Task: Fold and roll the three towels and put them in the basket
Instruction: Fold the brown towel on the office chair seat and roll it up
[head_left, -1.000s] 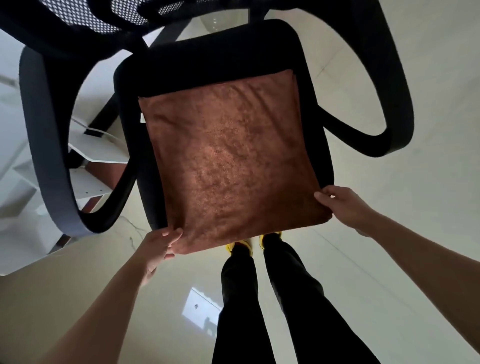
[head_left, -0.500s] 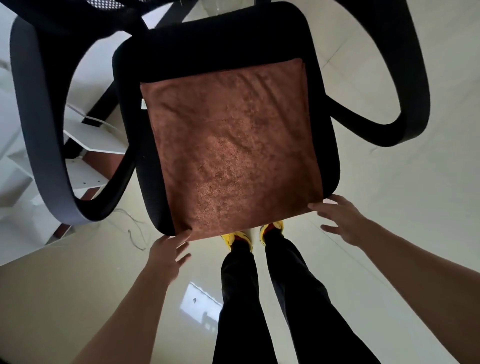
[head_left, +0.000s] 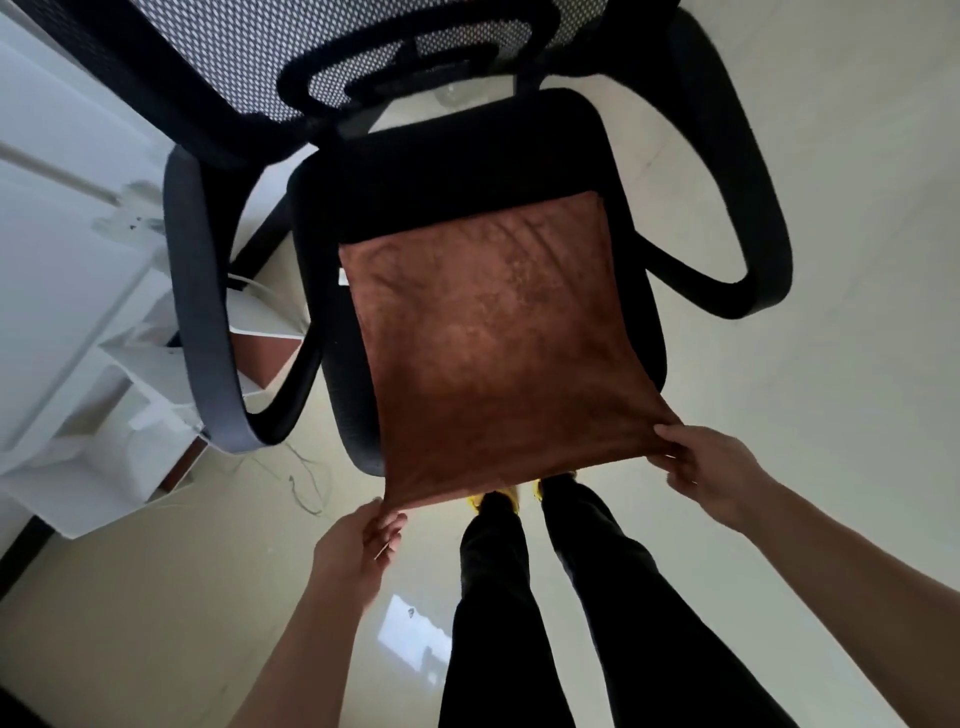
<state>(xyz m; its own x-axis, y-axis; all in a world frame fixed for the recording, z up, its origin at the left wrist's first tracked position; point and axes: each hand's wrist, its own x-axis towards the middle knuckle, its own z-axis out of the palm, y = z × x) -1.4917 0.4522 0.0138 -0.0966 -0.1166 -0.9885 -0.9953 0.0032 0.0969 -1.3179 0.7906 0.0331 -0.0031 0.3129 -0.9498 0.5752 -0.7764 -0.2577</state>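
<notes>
Here, a brown towel is spread flat over the black chair seat, with its near edge hanging past the seat's front rim. The corner at the seat's front left is pinched between the fingers and thumb of the left hand. The corner at the seat's front right is gripped likewise by the right hand. The cloth is held taut between them, and faint creases fan towards the right corner. The seat's rear strip lies bare. The towel is rust-brown, plush and roughly square. A small white tag, possibly a label, is seen at its far left corner.
</notes>
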